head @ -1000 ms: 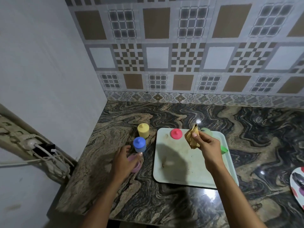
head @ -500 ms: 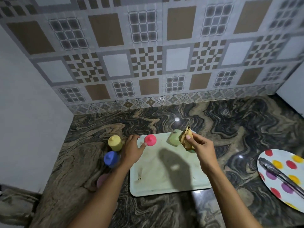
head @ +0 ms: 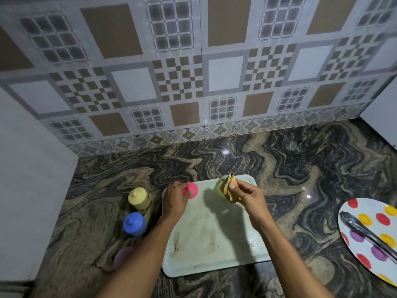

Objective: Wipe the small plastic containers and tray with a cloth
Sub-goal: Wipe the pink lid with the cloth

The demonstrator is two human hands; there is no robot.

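The pink container [head: 191, 190] stood upright at the far left corner of the tray [head: 214, 250]. Your left hand [head: 175, 201] met it from the near-left side, fingers curled round its body; through the blur this looked like a grip rather than a touch. The cloth [head: 228, 189] was off to its right, bunched and pinched in your right hand [head: 247, 195], close against the green container [head: 221, 183]. Cloth and pink container had yet to meet. The yellow container [head: 138, 198] and blue container [head: 134, 223] stood on the worktop [head: 300, 168], left of the tray.
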